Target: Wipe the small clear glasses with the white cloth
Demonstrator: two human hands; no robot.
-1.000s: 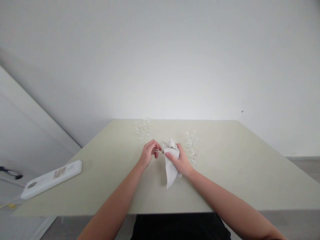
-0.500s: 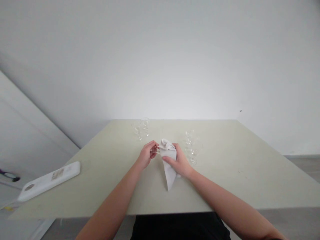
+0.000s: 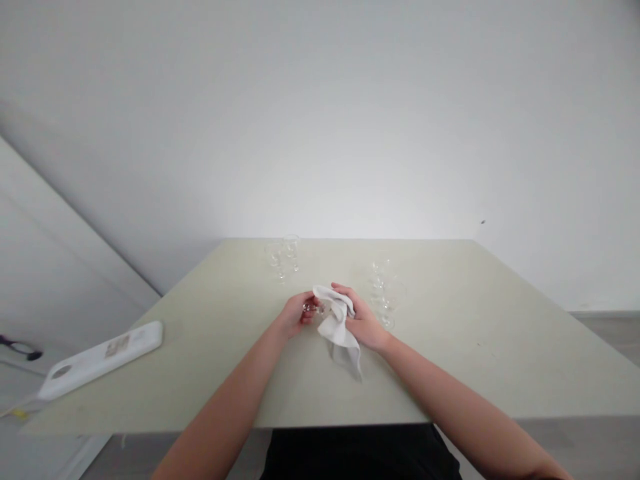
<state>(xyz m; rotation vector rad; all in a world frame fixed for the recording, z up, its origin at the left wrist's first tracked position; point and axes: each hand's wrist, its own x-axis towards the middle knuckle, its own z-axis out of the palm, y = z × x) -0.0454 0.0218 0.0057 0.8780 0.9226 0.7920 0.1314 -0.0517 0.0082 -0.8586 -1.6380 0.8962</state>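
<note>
My left hand (image 3: pixel 298 313) is closed around a clear stemmed glass (image 3: pixel 310 307), held on its side above the table's middle. Part of this glass is hidden by my fingers and by a white cloth (image 3: pixel 334 320). That cloth is bunched in my right hand (image 3: pixel 363 321), its lower corner hanging toward the tabletop. Fingers of the right hand are bent around the cloth's right side. Just right of this hand stand several clear stemmed glasses (image 3: pixel 385 300). Two similar glasses (image 3: pixel 290 252) are upright farther back on the left.
The pale table (image 3: pixel 500 360) reaches back to a white wall (image 3: pixel 350 133). A long white power strip (image 3: pixel 103 359) lies at the table's left edge, its cord hanging off. Dark-handled scissors or a similar object (image 3: pixel 20 348) show at the far left.
The cloth has come loose from its wrap and now hangs in folds. My right hand has turned, and the glass in my left hand shows more.
</note>
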